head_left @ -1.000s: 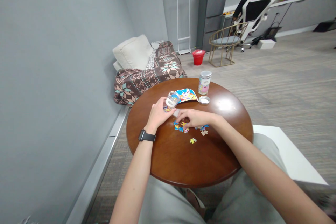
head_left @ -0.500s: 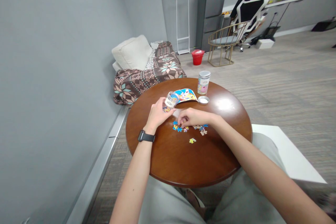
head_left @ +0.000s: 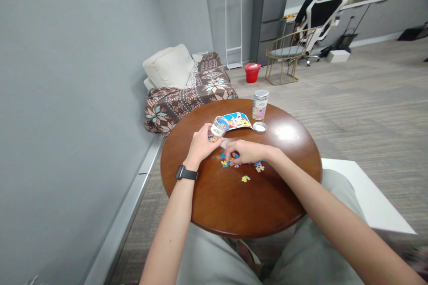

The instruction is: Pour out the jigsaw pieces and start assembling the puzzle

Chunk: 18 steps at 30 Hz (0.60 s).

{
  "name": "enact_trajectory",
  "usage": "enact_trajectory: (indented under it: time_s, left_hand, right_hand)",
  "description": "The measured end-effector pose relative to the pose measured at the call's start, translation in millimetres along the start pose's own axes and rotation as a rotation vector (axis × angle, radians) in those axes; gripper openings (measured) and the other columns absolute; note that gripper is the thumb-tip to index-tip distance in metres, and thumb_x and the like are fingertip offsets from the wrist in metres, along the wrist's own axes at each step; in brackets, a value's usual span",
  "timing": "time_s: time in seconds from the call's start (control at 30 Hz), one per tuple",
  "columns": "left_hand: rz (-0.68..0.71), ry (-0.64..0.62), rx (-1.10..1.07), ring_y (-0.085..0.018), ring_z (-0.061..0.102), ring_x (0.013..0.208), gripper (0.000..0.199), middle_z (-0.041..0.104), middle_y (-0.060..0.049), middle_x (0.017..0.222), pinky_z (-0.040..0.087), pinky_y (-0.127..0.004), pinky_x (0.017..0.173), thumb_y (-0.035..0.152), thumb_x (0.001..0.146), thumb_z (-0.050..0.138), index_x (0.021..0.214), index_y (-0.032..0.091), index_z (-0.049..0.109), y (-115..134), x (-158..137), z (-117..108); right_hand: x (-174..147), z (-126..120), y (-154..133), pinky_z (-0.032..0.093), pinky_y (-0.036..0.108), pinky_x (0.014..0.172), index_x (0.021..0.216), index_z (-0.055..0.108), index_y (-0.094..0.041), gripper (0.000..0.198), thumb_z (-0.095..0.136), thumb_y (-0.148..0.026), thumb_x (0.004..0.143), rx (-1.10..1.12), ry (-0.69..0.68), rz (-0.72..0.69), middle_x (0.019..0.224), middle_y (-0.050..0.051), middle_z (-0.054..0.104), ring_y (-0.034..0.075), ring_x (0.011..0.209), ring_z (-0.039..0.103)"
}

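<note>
Puzzle pieces lie in a loose bunch in the middle of the round tabletop. Going from the left, the left hand has its fingers wrapped around a clear jar. That jar leans, its long way running from near left to far right, and its open mouth points far and right. Bits of colour show low in the jar. The bunch is near and to the right of it. Next comes the right hand, which is closer to the bunch than the left one. Its fingers bend down from above, just over the left part of the bunch; I cannot tell if they pinch a piece. Just past the hands is a bright picture sheet. One yellow piece lies alone, nearer and a bit right of those fingers. Farther right are a tan piece, a silver lid and, at the far side, a tall can.
</note>
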<state>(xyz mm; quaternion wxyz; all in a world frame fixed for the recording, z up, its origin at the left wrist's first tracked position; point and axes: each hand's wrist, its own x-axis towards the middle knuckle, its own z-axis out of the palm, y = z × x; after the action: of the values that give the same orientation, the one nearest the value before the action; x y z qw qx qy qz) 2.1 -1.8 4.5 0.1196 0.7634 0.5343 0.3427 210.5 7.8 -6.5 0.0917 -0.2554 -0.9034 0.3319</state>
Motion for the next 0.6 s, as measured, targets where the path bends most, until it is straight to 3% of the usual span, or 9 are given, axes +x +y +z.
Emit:
enact_trajectory:
  time_s: [0.27, 0.43, 0.5, 0.6]
  left_hand:
    - [0.014, 0.010, -0.006, -0.024, 0.069, 0.095, 0.042, 0.071, -0.006, 0.106, 0.051, -0.035, 0.083, 0.035, 0.078, 0.077, 0.110, 0.022, 0.054, -3.3, -0.3, 1.4]
    - [0.020, 0.006, -0.006, -0.024, 0.069, 0.093, 0.041, 0.071, -0.005, 0.105, 0.051, -0.034, 0.081, 0.037, 0.078, 0.076, 0.109, 0.022, 0.054, -5.2, -0.7, 1.9]
    - [0.020, 0.008, -0.008, -0.024, 0.069, 0.094, 0.041, 0.071, -0.005, 0.105, 0.051, -0.035, 0.082, 0.037, 0.078, 0.076, 0.109, 0.023, 0.054, -5.7, -0.5, 2.2]
    - [0.031, 0.009, -0.008, -0.024, 0.068, 0.097, 0.042, 0.071, -0.005, 0.107, 0.051, -0.035, 0.085, 0.037, 0.078, 0.077, 0.110, 0.023, 0.054, -6.2, 0.0, 2.4]
  right_hand:
    - [-4.3, -4.2, -6.4, 0.044, 0.023, 0.064, 0.094, 0.078, -0.019, 0.024, 0.069, -0.010, 0.074, -0.008, 0.031, 0.094, 0.081, 0.002, 0.072, 0.014, 0.070, 0.062]
    - [-3.6, -4.7, -3.6, 0.046, 0.024, 0.066, 0.088, 0.078, -0.019, 0.017, 0.067, -0.011, 0.077, 0.015, 0.032, 0.069, 0.079, 0.002, 0.073, 0.014, 0.069, 0.063]
    - [-3.6, -6.9, -4.4, 0.047, 0.025, 0.070, 0.085, 0.077, -0.019, 0.012, 0.068, -0.015, 0.078, 0.051, 0.124, 0.009, 0.082, 0.002, 0.073, 0.015, 0.073, 0.064]
    - [-3.5, -12.0, -7.7, 0.047, 0.027, 0.072, 0.086, 0.074, -0.019, 0.009, 0.072, -0.024, 0.078, 0.150, 0.436, -0.088, 0.085, 0.002, 0.072, 0.015, 0.074, 0.062]
